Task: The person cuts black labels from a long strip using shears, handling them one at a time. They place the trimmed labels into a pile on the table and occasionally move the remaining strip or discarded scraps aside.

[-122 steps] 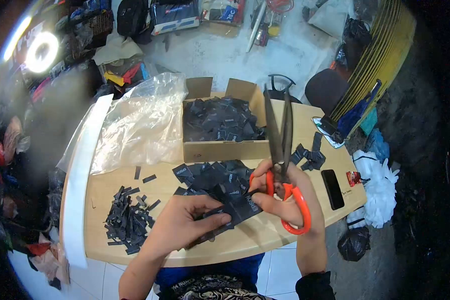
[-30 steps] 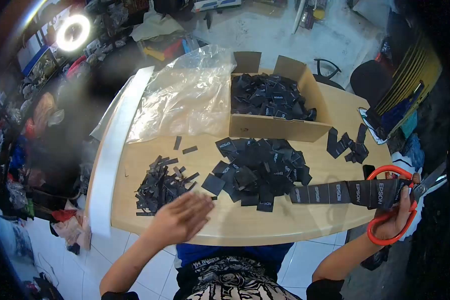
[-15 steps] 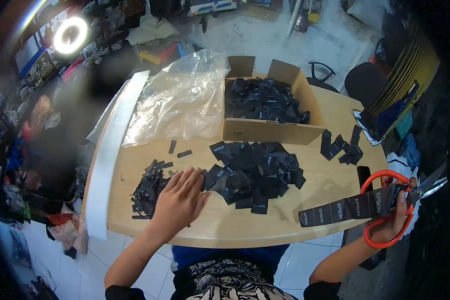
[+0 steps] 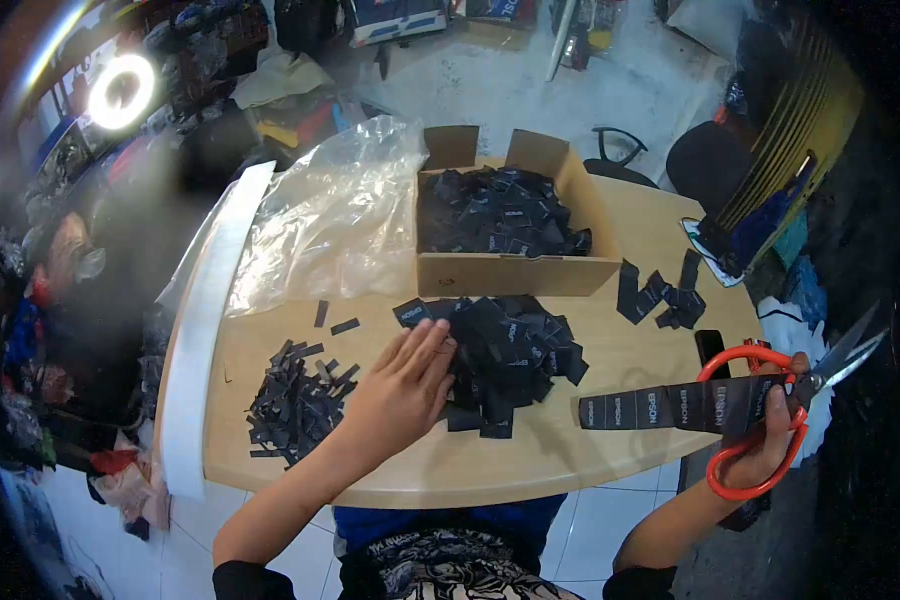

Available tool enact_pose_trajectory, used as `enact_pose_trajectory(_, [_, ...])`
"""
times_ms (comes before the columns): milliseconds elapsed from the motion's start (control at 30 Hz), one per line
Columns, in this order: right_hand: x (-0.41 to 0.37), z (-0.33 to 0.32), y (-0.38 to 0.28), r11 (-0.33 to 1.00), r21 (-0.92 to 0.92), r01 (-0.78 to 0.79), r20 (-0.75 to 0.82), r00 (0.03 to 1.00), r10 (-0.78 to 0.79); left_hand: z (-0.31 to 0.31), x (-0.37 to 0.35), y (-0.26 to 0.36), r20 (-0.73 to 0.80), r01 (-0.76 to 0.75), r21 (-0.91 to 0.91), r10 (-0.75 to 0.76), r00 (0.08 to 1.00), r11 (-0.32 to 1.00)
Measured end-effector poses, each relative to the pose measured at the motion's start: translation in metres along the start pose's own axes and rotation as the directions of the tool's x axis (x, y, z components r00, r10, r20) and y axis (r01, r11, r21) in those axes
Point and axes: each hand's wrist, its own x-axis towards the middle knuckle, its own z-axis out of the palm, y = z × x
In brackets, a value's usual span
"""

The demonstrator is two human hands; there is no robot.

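Note:
My left hand (image 4: 405, 380) lies with fingers outstretched against the left side of a heap of cut black labels (image 4: 518, 350), covering part of it. Some of these labels bear white EPSON lettering. To its left is a heap of narrow black scraps (image 4: 298, 400). Over the table's right side, my right hand (image 4: 770, 440) is closed round orange-handled scissors (image 4: 715, 472), whose blades point up and right, slightly apart. The same hand also grips a strip of EPSON labels (image 4: 630, 408) that stretches out to the left.
Behind the heap stands an open cardboard box (image 4: 510, 275) full of black labels. A clear plastic bag (image 4: 320, 230) and a long white strip (image 4: 215, 330) lie at left. Several linked labels (image 4: 660, 295) and a dark phone-like object (image 4: 709, 350) are at right.
My left hand has moved right, from beside the scraps to the label heap. The right hand keeps its hold on the scissors and strip. The whole view has shifted slightly.

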Motion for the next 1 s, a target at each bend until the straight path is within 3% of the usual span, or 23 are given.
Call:
enact_pose_trajectory(33, [0.000, 0.010, -0.012, 0.991, 0.110, -0.081, 0.157, 0.986, 0.063, -0.008, 0.002, 0.002, -0.017, 0.028, 0.046, -0.027, 0.999, 0.999])
enact_pose_trajectory(67, [-0.001, 0.017, -0.019, 0.992, 0.102, -0.072, 0.150, 0.987, 0.056, -0.017, 0.005, 0.005, -0.035, 0.057, 0.090, -0.054, 0.998, 0.994])
enact_pose_trajectory(133, [-0.005, 0.029, -0.030, 0.942, 0.187, -0.279, 0.385, 0.903, 0.191, -0.038, 0.014, 0.018, -0.086, 0.105, 0.039, -0.102, 0.991, 0.994])
enact_pose_trajectory(167, [-0.006, 0.032, -0.031, 0.939, 0.167, -0.301, 0.444, 0.873, 0.201, -0.048, 0.019, 0.025, -0.058, 0.163, -0.229, -0.180, 0.982, 0.960])
enact_pose_trajectory(233, [-0.015, 0.051, -0.038, 0.939, 0.135, -0.315, 0.492, 0.844, 0.213, -0.073, 0.034, 0.042, 0.095, 0.245, -0.659, -0.245, 0.965, 0.711])
enact_pose_trajectory(267, [-0.018, 0.062, -0.042, 0.936, 0.140, -0.322, 0.535, 0.821, 0.202, -0.075, 0.041, 0.049, 0.089, 0.239, -0.667, -0.242, 0.966, 0.706])
enact_pose_trajectory(333, [-0.023, 0.081, -0.050, 0.942, 0.086, -0.325, 0.603, 0.770, 0.210, -0.079, 0.055, 0.058, 0.040, 0.053, -0.927, -0.045, 0.998, 0.372])
enact_pose_trajectory(400, [-0.024, 0.090, -0.054, 0.941, 0.039, -0.337, 0.632, 0.737, 0.238, -0.091, 0.057, 0.059, 0.066, 0.052, -0.945, 0.032, 0.997, 0.323])
enact_pose_trajectory(467, [-0.026, 0.097, -0.051, 0.959, 0.064, -0.277, 0.602, 0.777, 0.184, -0.093, 0.049, 0.062, 0.334, 0.331, -0.937, -0.010, 0.942, -0.113])
enact_pose_trajectory(500, [-0.025, 0.097, -0.050, 0.960, 0.063, -0.271, 0.603, 0.777, 0.180, -0.091, 0.047, 0.064, 0.281, 0.252, -0.923, -0.063, 0.958, -0.290])
enact_pose_trajectory(533, [-0.024, 0.097, -0.047, 0.965, 0.056, -0.258, 0.602, 0.779, 0.173, -0.091, 0.048, 0.065, 0.279, 0.249, -0.924, -0.065, 0.958, -0.291])
enact_pose_trajectory(600, [-0.025, 0.099, -0.044, 0.967, 0.042, -0.252, 0.610, 0.773, 0.175, -0.090, 0.047, 0.065, 0.366, 0.347, -0.923, -0.098, 0.926, -0.164])
enact_pose_trajectory(633, [-0.028, 0.100, -0.043, 0.958, 0.045, -0.284, 0.604, 0.771, 0.200, -0.094, 0.049, 0.064, 0.496, 0.478, -0.864, -0.097, 0.863, -0.158])
enact_pose_trajectory(733, [-0.033, 0.099, -0.031, 0.954, 0.026, -0.300, 0.623, 0.751, 0.219, -0.084, 0.045, 0.057, 0.503, 0.483, -0.848, -0.046, 0.863, -0.216])
enact_pose_trajectory(767, [-0.037, 0.100, -0.029, 0.931, -0.004, -0.364, 0.605, 0.741, 0.292, -0.091, 0.048, 0.054, 0.606, 0.587, -0.783, -0.042, 0.794, -0.208])
enact_pose_trajectory(867, [-0.044, 0.100, -0.015, 0.903, -0.086, -0.420, 0.600, 0.702, 0.384, -0.081, 0.042, 0.048, 0.586, 0.560, -0.790, -0.037, 0.810, -0.248])
enact_pose_trajectory(900, [-0.046, 0.099, -0.009, 0.895, -0.072, -0.440, 0.603, 0.695, 0.391, -0.084, 0.041, 0.047, 0.658, 0.622, -0.730, -0.049, 0.751, -0.283])
enact_pose_trajectory(933, [-0.048, 0.099, -0.003, 0.886, -0.059, -0.459, 0.606, 0.689, 0.397, -0.081, 0.039, 0.046, 0.661, 0.623, -0.726, -0.048, 0.749, -0.291])
enact_pose_trajectory(1000, [-0.053, 0.097, 0.009, 0.907, -0.032, -0.421, 0.618, 0.705, 0.348, -0.073, 0.033, 0.042, 0.655, 0.632, -0.752, -0.110, 0.747, -0.187])
